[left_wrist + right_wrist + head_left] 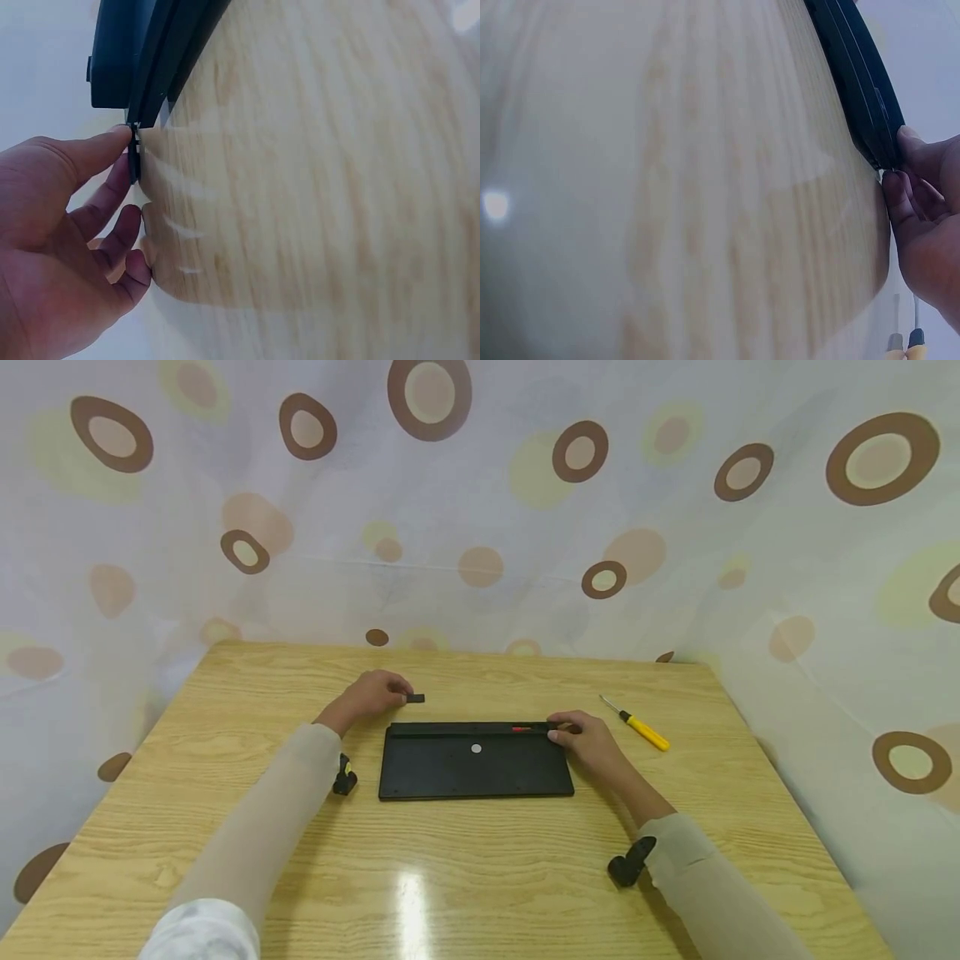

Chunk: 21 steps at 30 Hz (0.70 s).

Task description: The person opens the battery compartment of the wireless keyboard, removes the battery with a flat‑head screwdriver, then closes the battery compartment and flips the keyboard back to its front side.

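A black keyboard [442, 768] lies underside up on the table, with a round white sticker near its middle. Along its raised back ridge, toward the right, an uncovered slot [528, 727] shows something red inside. Beyond the keyboard's back left corner, my left hand [375, 693] pinches a small flat black cover [417, 698] between thumb and fingers. In the left wrist view this cover [135, 161] appears edge-on. At the keyboard's back right corner, my right hand [588, 739] grips the ridge end; the right wrist view has thumb and fingers around that end [891, 146].
A screwdriver [645, 732] with a yellow handle lies on the wooden table [465, 877] to the right of the keyboard, its tip pointing back left. Behind the table hangs a patterned sheet [480, 510] that also rises along both sides.
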### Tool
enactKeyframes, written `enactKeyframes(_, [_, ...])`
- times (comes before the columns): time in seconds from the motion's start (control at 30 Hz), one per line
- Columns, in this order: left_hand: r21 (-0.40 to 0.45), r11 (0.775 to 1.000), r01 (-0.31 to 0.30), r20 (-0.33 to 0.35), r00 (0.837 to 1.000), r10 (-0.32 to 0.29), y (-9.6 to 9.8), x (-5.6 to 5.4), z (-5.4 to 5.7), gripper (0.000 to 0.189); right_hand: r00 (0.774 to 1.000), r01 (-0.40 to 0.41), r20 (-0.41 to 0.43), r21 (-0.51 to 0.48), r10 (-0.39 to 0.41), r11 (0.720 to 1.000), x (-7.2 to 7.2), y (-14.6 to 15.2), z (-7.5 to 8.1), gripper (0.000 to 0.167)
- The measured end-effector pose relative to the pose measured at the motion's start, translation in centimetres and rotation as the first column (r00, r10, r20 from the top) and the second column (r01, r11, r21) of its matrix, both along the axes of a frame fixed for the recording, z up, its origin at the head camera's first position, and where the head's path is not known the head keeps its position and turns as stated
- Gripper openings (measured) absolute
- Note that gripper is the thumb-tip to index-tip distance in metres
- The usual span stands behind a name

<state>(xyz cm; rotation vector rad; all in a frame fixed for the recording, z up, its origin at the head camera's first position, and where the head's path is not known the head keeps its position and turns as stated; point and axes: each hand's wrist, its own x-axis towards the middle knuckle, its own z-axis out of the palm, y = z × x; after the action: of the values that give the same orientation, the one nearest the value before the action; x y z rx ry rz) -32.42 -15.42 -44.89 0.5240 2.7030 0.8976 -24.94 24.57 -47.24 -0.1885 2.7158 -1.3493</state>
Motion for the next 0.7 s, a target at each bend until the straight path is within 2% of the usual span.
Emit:
enactKeyframes(0.27, [0.052, 0.999, 0.008, -0.015, 1.0, -0.007, 0.7, 0.4, 0.3, 0.031, 1.0, 0.002, 0.009, 0.001, -0.002, 1.0, 0.1, -0.1, 0.1, 0.034])
enactKeyframes(0.57, [0.153, 0.986, 0.068, 0.004, 0.998, -0.069, 4.3, 2.2, 1.8, 0.032, 1.0, 0.008, 0.006, 0.002, -0.008, 1.0, 0.1, -0.1, 0.2, 0.035])
enactKeyframes(0.7, [0.182, 0.978, 0.1, 0.013, 0.994, -0.104, 6.1, 2.7, 1.8, 0.032, 1.0, 0.009, 0.007, 0.01, -0.009, 1.0, 0.2, 0.0, 0.2, 0.034])
